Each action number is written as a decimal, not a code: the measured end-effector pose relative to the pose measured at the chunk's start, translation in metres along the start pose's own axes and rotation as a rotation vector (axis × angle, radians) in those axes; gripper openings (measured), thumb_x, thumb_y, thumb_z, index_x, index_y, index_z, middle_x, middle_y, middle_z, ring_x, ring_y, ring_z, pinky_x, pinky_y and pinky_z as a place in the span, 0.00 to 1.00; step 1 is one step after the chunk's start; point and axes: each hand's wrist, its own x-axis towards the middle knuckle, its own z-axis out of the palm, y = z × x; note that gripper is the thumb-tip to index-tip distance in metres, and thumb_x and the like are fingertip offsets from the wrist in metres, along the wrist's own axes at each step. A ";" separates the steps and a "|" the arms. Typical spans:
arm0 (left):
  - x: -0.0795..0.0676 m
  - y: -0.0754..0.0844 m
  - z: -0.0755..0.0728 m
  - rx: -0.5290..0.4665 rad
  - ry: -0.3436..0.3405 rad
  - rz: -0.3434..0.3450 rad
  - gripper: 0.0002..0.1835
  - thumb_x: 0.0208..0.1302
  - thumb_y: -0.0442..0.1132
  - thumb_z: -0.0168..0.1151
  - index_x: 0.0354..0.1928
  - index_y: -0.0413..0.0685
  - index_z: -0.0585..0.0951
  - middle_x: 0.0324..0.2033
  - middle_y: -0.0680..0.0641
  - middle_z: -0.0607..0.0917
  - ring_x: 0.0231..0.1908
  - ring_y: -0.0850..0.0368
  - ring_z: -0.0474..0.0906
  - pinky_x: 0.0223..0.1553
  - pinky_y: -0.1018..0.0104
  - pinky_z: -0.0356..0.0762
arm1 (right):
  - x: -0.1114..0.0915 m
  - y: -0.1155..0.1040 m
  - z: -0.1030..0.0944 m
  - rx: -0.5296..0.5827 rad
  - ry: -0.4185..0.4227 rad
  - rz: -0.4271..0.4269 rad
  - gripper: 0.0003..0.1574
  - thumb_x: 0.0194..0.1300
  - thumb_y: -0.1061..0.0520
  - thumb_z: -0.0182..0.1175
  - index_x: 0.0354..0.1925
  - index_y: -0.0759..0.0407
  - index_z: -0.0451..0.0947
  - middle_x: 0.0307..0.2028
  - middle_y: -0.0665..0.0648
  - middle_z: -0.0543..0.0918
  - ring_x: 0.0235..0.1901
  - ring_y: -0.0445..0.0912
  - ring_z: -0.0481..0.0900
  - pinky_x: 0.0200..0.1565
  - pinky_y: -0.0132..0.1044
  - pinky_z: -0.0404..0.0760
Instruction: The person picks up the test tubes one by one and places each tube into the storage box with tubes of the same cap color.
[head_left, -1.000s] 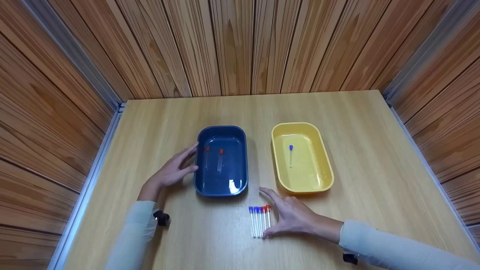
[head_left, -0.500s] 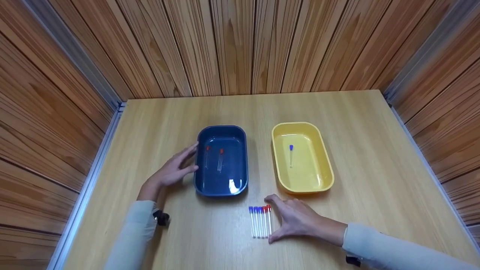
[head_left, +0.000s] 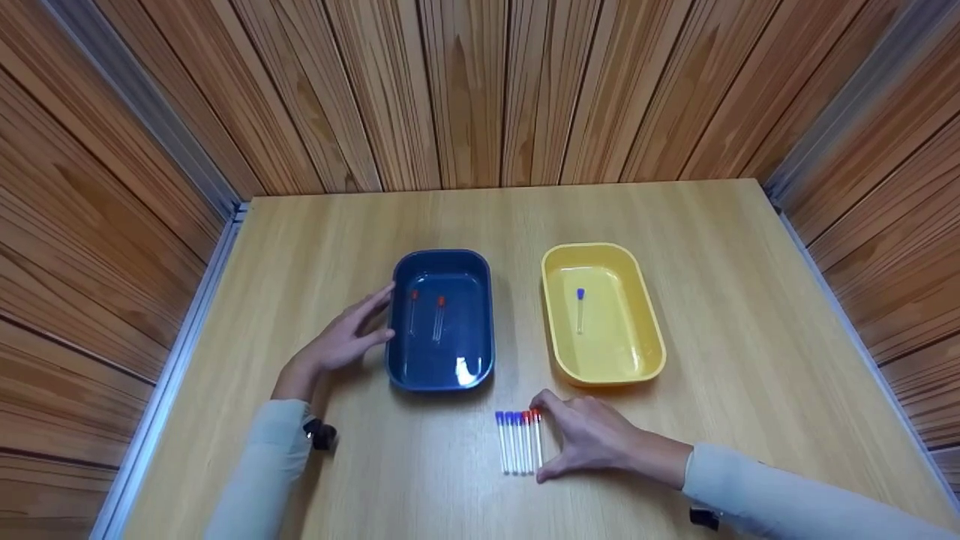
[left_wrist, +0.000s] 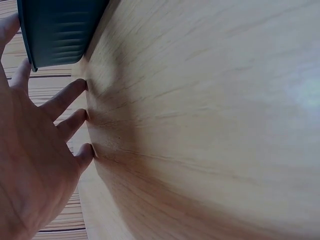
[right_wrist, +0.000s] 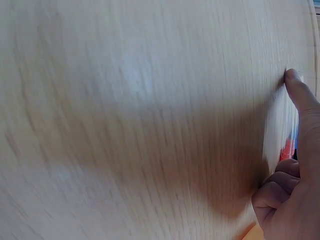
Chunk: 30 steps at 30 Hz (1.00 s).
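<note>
My left hand rests at the left side of a dark blue tray. In the left wrist view, two digits touch the tray, and the other fingertips stand on the table. Two red-capped tubes lie inside. Below the trays lies a row of small clear test tubes with blue and red caps. Around the rightmost red-capped tube, my right hand holds index finger at the cap and thumb at the base. The right wrist view partly hides the tubes behind the hand.
A yellow tray stands to the right of the blue one, holding a blue-capped tube. Wood-panelled walls enclose the table at the back and both sides.
My right hand has shifted right along the row of tubes, and its index finger and thumb have drawn in on the rightmost tube's ends. The left hand stays at the blue tray.
</note>
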 end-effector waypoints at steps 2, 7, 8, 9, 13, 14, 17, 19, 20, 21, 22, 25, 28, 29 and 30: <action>0.000 0.001 -0.001 -0.004 -0.001 -0.002 0.45 0.85 0.57 0.62 0.93 0.76 0.49 0.92 0.44 0.58 0.91 0.35 0.56 0.88 0.23 0.48 | 0.000 0.000 -0.001 0.009 -0.009 0.004 0.62 0.46 0.22 0.87 0.68 0.50 0.75 0.29 0.43 0.82 0.28 0.34 0.70 0.35 0.30 0.75; 0.000 0.001 -0.002 -0.021 -0.005 0.005 0.45 0.86 0.57 0.62 0.93 0.76 0.49 0.92 0.44 0.57 0.91 0.35 0.55 0.88 0.24 0.50 | 0.001 -0.001 -0.004 0.023 -0.039 0.013 0.62 0.47 0.23 0.87 0.69 0.50 0.75 0.27 0.41 0.77 0.27 0.35 0.68 0.34 0.30 0.72; 0.000 0.001 -0.002 -0.022 -0.006 0.007 0.45 0.86 0.57 0.62 0.93 0.76 0.49 0.92 0.45 0.57 0.91 0.35 0.55 0.88 0.24 0.50 | 0.001 -0.001 -0.005 0.025 -0.045 0.014 0.62 0.47 0.23 0.87 0.70 0.49 0.75 0.27 0.40 0.76 0.27 0.34 0.68 0.34 0.29 0.72; 0.000 0.000 -0.002 -0.019 -0.005 0.007 0.45 0.86 0.57 0.62 0.93 0.76 0.49 0.92 0.45 0.57 0.91 0.35 0.55 0.88 0.24 0.50 | 0.002 -0.001 -0.006 0.027 -0.054 0.016 0.62 0.48 0.24 0.87 0.70 0.49 0.74 0.27 0.40 0.75 0.26 0.35 0.67 0.34 0.29 0.71; 0.000 -0.001 -0.001 -0.011 -0.001 -0.002 0.44 0.86 0.56 0.61 0.93 0.76 0.49 0.92 0.45 0.58 0.91 0.36 0.55 0.89 0.24 0.49 | 0.002 -0.003 -0.008 0.026 -0.069 0.017 0.63 0.48 0.24 0.88 0.71 0.49 0.74 0.25 0.39 0.70 0.25 0.34 0.64 0.31 0.29 0.66; 0.000 -0.001 -0.001 -0.013 0.000 -0.006 0.44 0.86 0.56 0.62 0.92 0.76 0.50 0.92 0.45 0.58 0.91 0.36 0.55 0.89 0.24 0.49 | 0.002 -0.003 -0.009 0.025 -0.069 0.017 0.63 0.48 0.25 0.88 0.71 0.49 0.74 0.25 0.39 0.69 0.24 0.34 0.63 0.30 0.29 0.65; 0.000 -0.001 0.000 -0.023 0.007 0.007 0.44 0.86 0.53 0.62 0.93 0.72 0.50 0.92 0.43 0.59 0.91 0.35 0.55 0.89 0.24 0.49 | 0.002 -0.004 -0.010 0.019 -0.065 0.017 0.63 0.48 0.25 0.88 0.72 0.49 0.74 0.23 0.39 0.65 0.23 0.34 0.60 0.28 0.29 0.60; 0.000 -0.001 0.000 -0.033 0.007 0.022 0.44 0.86 0.52 0.62 0.93 0.69 0.51 0.91 0.41 0.59 0.91 0.33 0.55 0.89 0.25 0.49 | 0.002 -0.004 -0.011 0.019 -0.067 0.019 0.63 0.48 0.26 0.88 0.72 0.49 0.74 0.22 0.39 0.65 0.22 0.34 0.59 0.27 0.29 0.58; 0.000 -0.001 0.000 -0.034 0.006 0.030 0.44 0.86 0.51 0.62 0.93 0.68 0.51 0.91 0.40 0.59 0.91 0.33 0.55 0.89 0.25 0.49 | 0.002 -0.005 -0.011 0.019 -0.069 0.022 0.63 0.48 0.26 0.88 0.72 0.49 0.74 0.22 0.39 0.64 0.22 0.34 0.59 0.27 0.29 0.57; 0.000 -0.001 0.000 -0.036 0.004 0.036 0.44 0.86 0.51 0.62 0.93 0.67 0.51 0.91 0.40 0.59 0.91 0.33 0.55 0.89 0.25 0.49 | 0.001 -0.005 -0.012 0.021 -0.074 0.027 0.62 0.48 0.26 0.88 0.72 0.48 0.74 0.22 0.40 0.65 0.22 0.34 0.59 0.26 0.29 0.57; 0.000 -0.001 0.000 -0.037 0.003 0.034 0.44 0.86 0.51 0.63 0.93 0.68 0.51 0.91 0.41 0.59 0.91 0.33 0.55 0.89 0.25 0.49 | 0.000 -0.006 -0.014 0.023 -0.081 0.032 0.62 0.48 0.26 0.88 0.72 0.48 0.74 0.22 0.40 0.65 0.21 0.34 0.60 0.26 0.29 0.57; -0.001 0.000 0.000 -0.028 -0.001 0.031 0.45 0.86 0.52 0.63 0.93 0.69 0.50 0.92 0.42 0.59 0.91 0.34 0.55 0.89 0.25 0.49 | -0.001 -0.009 -0.020 0.036 -0.116 0.057 0.62 0.50 0.26 0.88 0.73 0.46 0.73 0.22 0.40 0.66 0.20 0.36 0.60 0.26 0.29 0.57; -0.001 0.000 -0.001 -0.021 0.000 0.022 0.45 0.86 0.54 0.63 0.93 0.71 0.50 0.92 0.43 0.59 0.91 0.35 0.55 0.89 0.25 0.49 | -0.001 -0.013 -0.027 0.029 -0.148 0.058 0.61 0.50 0.27 0.88 0.73 0.45 0.73 0.21 0.40 0.66 0.20 0.36 0.60 0.26 0.29 0.56; -0.001 0.000 -0.001 -0.020 -0.001 0.021 0.45 0.85 0.54 0.63 0.93 0.71 0.50 0.92 0.43 0.59 0.91 0.35 0.55 0.89 0.25 0.49 | -0.001 -0.014 -0.029 0.020 -0.155 0.051 0.61 0.50 0.28 0.88 0.73 0.45 0.73 0.21 0.40 0.65 0.20 0.36 0.59 0.26 0.29 0.56; -0.001 0.000 -0.001 -0.018 -0.001 0.021 0.45 0.85 0.55 0.63 0.93 0.71 0.50 0.92 0.43 0.59 0.91 0.35 0.55 0.89 0.25 0.49 | -0.001 -0.016 -0.031 0.007 -0.157 0.038 0.61 0.50 0.29 0.89 0.73 0.46 0.73 0.21 0.40 0.65 0.20 0.36 0.59 0.26 0.29 0.56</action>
